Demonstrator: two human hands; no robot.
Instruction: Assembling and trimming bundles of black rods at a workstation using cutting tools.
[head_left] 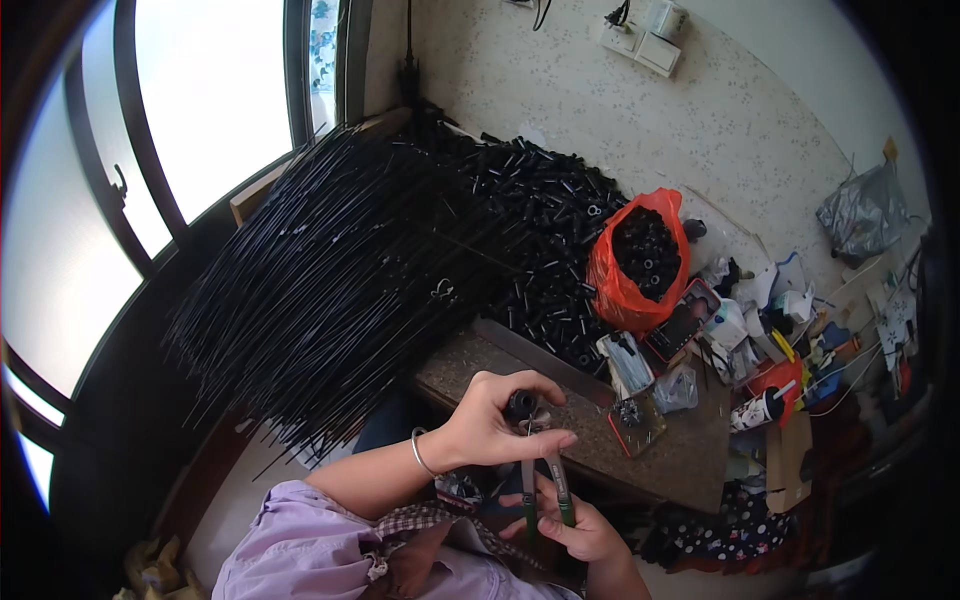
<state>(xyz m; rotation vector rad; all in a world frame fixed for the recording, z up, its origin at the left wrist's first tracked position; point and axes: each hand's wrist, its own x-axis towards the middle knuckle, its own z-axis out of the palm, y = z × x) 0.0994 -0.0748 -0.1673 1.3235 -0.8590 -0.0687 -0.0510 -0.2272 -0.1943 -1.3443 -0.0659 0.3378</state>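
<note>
My left hand (492,415) is closed round a small black cylindrical part (521,404) with a round opening at its end. Below it, my right hand (583,530) grips the green handles of a pair of pliers (558,480). The jaws of the pliers reach up to the black part between my left thumb and fingers. My fingers partly hide where the two meet. Both hands are over the near edge of a brown speckled table (690,455).
A large bundle of thin black rods (330,270) lies to the left. Behind the table is a heap of short black tubes (540,190). A red plastic bag (610,285) holds black parts. A small open box (637,425) is near my hands; clutter lies right.
</note>
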